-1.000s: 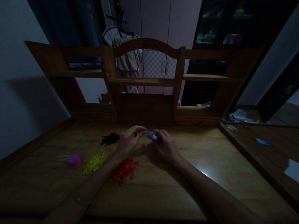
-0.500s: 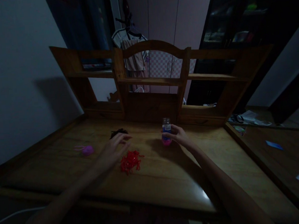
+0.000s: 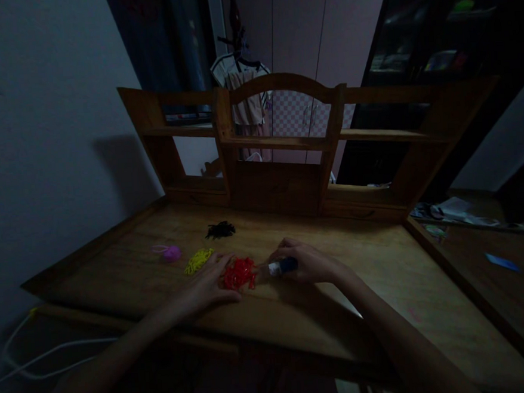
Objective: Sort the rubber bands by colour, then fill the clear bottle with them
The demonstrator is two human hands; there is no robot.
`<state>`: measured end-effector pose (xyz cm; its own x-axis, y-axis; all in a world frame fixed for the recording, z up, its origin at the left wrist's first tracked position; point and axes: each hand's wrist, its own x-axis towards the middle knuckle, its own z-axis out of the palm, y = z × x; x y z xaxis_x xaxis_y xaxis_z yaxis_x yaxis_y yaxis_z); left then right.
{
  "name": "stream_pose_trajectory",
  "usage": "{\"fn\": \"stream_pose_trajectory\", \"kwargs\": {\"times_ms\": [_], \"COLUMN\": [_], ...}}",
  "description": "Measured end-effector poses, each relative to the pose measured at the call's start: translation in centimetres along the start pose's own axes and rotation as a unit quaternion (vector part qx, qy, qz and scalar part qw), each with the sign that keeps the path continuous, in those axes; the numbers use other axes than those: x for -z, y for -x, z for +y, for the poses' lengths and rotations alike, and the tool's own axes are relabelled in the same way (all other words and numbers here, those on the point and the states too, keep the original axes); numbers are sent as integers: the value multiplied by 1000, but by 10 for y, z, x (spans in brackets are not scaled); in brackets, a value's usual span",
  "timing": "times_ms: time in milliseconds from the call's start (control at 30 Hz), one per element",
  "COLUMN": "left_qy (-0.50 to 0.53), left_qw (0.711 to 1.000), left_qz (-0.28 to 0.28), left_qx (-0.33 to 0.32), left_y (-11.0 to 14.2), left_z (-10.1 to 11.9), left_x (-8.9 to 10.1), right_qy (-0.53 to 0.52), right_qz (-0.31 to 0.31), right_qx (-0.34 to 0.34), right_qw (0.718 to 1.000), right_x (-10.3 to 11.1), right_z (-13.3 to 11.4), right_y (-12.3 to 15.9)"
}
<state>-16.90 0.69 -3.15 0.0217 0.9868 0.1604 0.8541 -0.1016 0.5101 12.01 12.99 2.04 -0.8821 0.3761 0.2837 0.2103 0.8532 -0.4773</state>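
Nearest me, low on the bench [image 3: 383, 260], the left hand [image 3: 208, 282] was curved round the left side of the red pile [image 3: 239, 274], its fingers at the far side and its thumb at the near side, not pinched together; whether its fingertips pressed on the strands I could not tell. The red pile lay loose on the wood, a tangle of thin, glossy strands. They looked light, soft and bendy, perhaps a little slippery, and apt to trail loose ends; gathering the heap from both sides with a cupped palm seemed surer than pinching a single strand.

Just to the right of the red pile, the right hand [image 3: 309, 262] gripped a bottle [image 3: 280, 267], tipped over on its side with one end pointing at the strands. It looked small, stiff and fairly light, with a smooth wall that might turn in the fingers; the label round its middle seemed the best place to hold, leaving the end toward the red pile free. Whether it was glass or plastic I could not tell.

Left of the red pile and a bit farther off lay the yellow pile [image 3: 199, 261], with the purple pouch [image 3: 171, 253] beyond it to the left. Behind the red pile sat the black pile [image 3: 220, 230], and well behind that stood the shelf [image 3: 280, 142].
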Motion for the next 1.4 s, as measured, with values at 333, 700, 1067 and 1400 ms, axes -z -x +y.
{"fn": "stream_pose_trajectory", "kwargs": {"times_ms": [333,700,1067,1400], "left_qy": [67,177,200,33], "left_qw": [997,982,979,990], "left_qz": [-21,15,45,66], "left_qx": [-26,59,-19,-118], "left_y": [-26,-30,-40,-39], "left_z": [24,9,34,59], "left_x": [1,-13,43,56], "right_qy": [13,50,-66,-91], "right_qz": [15,97,221,237], "right_qx": [-6,7,-28,-11], "right_qw": [1000,994,973,967], "right_x": [-10,-39,-58,-54], "right_z": [-3,-8,-6,-9], "right_y": [-2,-6,-16,-16]}}
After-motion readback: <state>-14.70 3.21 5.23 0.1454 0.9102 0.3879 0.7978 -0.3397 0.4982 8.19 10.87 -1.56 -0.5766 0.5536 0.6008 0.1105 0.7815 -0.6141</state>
